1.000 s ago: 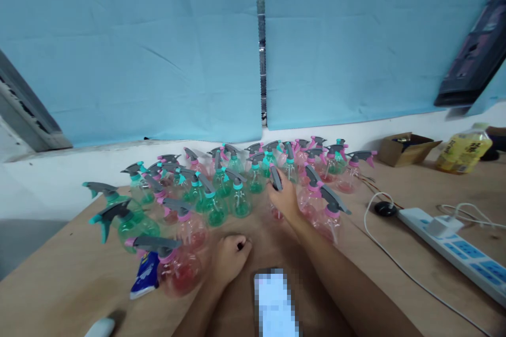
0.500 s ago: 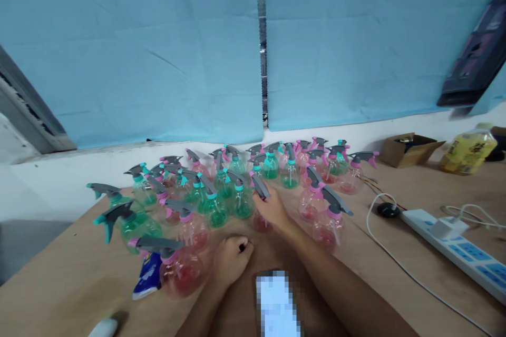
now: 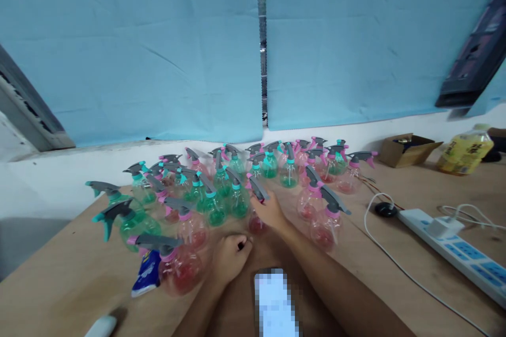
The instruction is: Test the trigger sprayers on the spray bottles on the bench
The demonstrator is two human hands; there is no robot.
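Note:
My right hand [image 3: 271,212] is closed around the neck of a pink spray bottle [image 3: 258,224]. The bottle stands upright on the table at the front of a group, with its grey trigger head [image 3: 258,187] above my fingers. My left hand [image 3: 231,257] rests on the table as a fist, nearer to me and to the left. A dark spot shows between its thumb and fingers; I cannot tell whether it is an object or a shadow. Close by on the left are a pink spray bottle [image 3: 182,271] and, behind it, another pink spray bottle [image 3: 193,230].
Several green spray bottles [image 3: 216,210] and pink ones crowd the wooden table [image 3: 79,268] toward the wall. A phone [image 3: 274,303] lies before me. At left are a blue packet [image 3: 147,274] and a white object [image 3: 101,325]; at right, a power strip [image 3: 454,247], cables, a cardboard box [image 3: 409,152] and a yellow-labelled bottle [image 3: 466,151].
The whole view has shifted very slightly. Both hands keep the same pose, and the right one still grips the pink spray bottle.

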